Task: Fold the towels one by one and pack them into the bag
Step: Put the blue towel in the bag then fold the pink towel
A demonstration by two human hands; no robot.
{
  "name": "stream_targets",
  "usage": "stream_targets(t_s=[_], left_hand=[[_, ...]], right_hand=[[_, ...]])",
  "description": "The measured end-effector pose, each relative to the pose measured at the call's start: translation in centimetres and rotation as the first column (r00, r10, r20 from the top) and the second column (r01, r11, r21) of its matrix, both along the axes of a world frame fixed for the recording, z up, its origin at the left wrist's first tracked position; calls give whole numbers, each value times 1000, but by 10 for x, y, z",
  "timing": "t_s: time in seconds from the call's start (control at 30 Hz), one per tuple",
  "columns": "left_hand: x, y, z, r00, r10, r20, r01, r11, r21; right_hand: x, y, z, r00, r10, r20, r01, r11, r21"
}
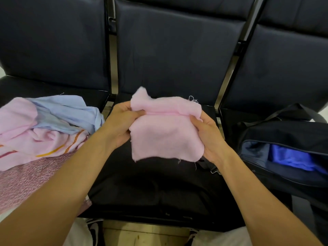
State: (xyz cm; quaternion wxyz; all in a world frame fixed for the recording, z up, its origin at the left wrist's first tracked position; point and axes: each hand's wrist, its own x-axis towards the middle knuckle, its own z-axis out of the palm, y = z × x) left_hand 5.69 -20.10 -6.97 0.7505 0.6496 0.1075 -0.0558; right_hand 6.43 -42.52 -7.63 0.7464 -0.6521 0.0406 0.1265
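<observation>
My forearms reach out from low in the view, both raised above the dark seat (159, 183). My left hand (120, 123) and right hand (209, 137) each pinch a side of the small pink towel (165, 135), held in the air with its top edge doubled over. To fold it well I should bring the corners level and keep the crease taut. The bag (284, 157) lies open beside my right hand; unfolded towels (44, 128) are heaped to the left
</observation>
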Motion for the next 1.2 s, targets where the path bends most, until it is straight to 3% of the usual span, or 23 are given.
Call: stream_targets(t_s=[0.13, 0.37, 0.47, 0.6, 0.7, 0.83, 0.93, 1.1, 1.2], left_hand=[[0, 3, 4, 975, -93, 204, 88, 996, 33], [0, 4, 5, 930, -115, 350, 63, 986, 155], [-2, 5, 5, 947, -134, 293, 90, 983, 157], [-3, 5, 3, 957, -196, 211, 96, 908, 408], [2, 8, 0, 960, -173, 220, 19, 824, 566], [4, 10, 2, 950, -131, 285, -57, 822, 567], [3, 12, 6, 927, -89, 365, -135, 828, 545], [7, 22, 4, 912, -35, 408, -205, 822, 531], [8, 27, 4, 919, -74, 387, -145, 850, 507]], right_hand=[[0, 2, 2, 999, -39, 38, 39, 999, -2], [1, -4, -1, 998, 10, 63, -13, 999, 47], [4, -3, -2, 993, -64, 96, 66, 998, -15], [2, -6, 0, 1000, -16, -3, 16, 1000, -15], [3, -9, -4, 1000, 8, 8, -6, 977, -211], [4, -10, -8, 1000, 12, 29, -3, 949, -314], [3, -10, -6, 997, -4, 80, 27, 956, -292], [3, -9, -4, 998, 11, 68, -4, 996, -90], [6, -8, -4, 996, -27, 87, 31, 999, -42]])
